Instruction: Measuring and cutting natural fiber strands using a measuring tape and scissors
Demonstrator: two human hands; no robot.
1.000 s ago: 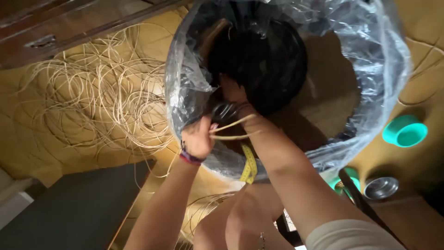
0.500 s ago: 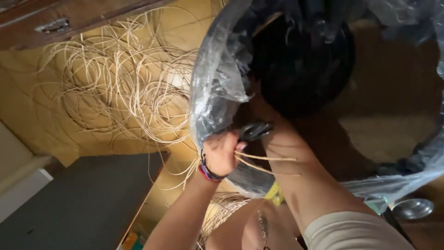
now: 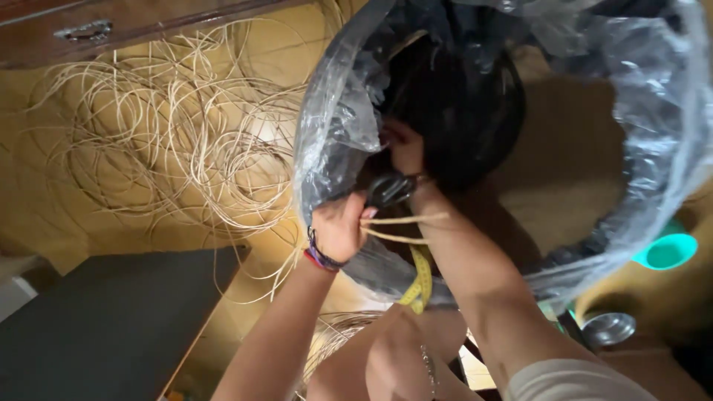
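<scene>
A big ring wrapped in clear plastic [image 3: 338, 126] fills the upper right, held up in front of me. My left hand [image 3: 340, 229], with a bead bracelet at the wrist, is closed on the ring's lower left rim together with two pale cane strands [image 3: 405, 220] that stick out to the right. My right hand [image 3: 405, 145], a dark watch [image 3: 389, 188] on its wrist, reaches through the ring into a dark coiled bundle [image 3: 460, 111]. Its fingers are hidden in the bundle. A yellow measuring tape [image 3: 421, 278] hangs below the ring.
Loose pale cane strands [image 3: 171, 141] lie tangled on the yellow floor at left. A wooden drawer front [image 3: 89, 30] runs along the top left, a dark grey panel [image 3: 104, 327] lies at bottom left. A teal bowl [image 3: 668, 251] and a metal bowl [image 3: 607, 328] sit at right.
The ring and both hands have shifted slightly left and up in view, and the teal bowl shows again at right. Both hands keep their places on the ring and bundle.
</scene>
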